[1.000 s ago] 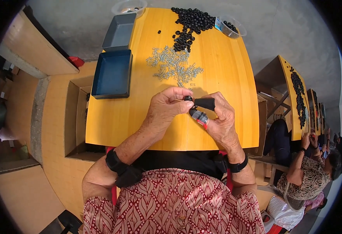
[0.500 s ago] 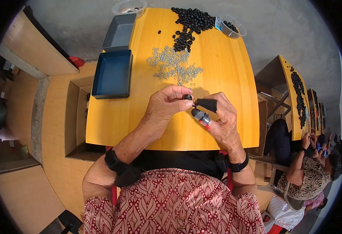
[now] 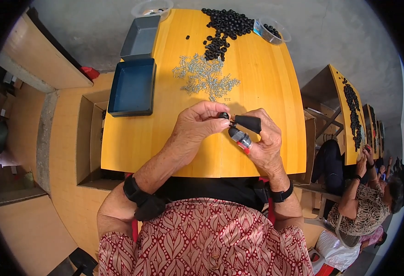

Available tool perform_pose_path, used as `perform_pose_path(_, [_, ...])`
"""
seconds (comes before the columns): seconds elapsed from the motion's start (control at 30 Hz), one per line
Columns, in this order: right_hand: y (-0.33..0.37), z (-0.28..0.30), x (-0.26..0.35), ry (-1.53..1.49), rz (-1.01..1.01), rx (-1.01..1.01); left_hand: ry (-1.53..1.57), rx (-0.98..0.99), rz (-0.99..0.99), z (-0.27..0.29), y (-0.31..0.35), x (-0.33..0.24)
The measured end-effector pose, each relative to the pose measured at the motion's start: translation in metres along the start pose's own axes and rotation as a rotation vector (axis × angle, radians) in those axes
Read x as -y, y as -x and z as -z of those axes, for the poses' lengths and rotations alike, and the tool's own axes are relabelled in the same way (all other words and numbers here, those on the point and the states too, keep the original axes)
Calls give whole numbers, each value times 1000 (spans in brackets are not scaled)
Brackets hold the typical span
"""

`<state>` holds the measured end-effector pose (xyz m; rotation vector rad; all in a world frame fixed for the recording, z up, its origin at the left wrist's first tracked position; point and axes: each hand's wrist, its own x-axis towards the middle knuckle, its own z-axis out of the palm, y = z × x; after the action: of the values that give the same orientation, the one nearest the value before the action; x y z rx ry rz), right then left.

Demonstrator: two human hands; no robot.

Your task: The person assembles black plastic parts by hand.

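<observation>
While the left hand [image 3: 196, 123] has its thumb and forefinger clamped on a black ring [image 3: 223, 115], the right hand's [image 3: 267, 140] black-capped thumb and forefinger point toward it from the right, a small dark piece [image 3: 232, 123] at their tips; whether they grip it, I cannot tell. The ring is over the yellow table [image 3: 266, 83], nearer than the silvery pieces [image 3: 202, 71].

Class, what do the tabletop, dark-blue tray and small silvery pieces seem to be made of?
Tabletop: wood or wood-look laminate, satin; straight grain shows.
Dark-blue tray: probably plastic, low sheen; even colour, smooth walls, though painted metal is possible.
Silvery pieces: perhaps shiny metal, judging by bright glints; too small to be sure.
</observation>
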<state>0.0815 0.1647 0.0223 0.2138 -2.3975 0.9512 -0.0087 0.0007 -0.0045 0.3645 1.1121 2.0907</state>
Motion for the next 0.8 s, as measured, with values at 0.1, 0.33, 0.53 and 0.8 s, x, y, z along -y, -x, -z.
perform_pose_path(0.1, [-1,0,2,-47,-22,-5,-2,16,-2,0,1,0])
perform_pose_path(0.33, [-1,2,3,-25,-31,3,-53,5,-27,0,1,0])
perform_pose_path(0.53, [-1,3,4,-22,-53,9,-67,11,-39,0,1,3])
perform_pose_path(0.8, [0,5,3,-200,-193,40,-47,5,-58,0,1,2])
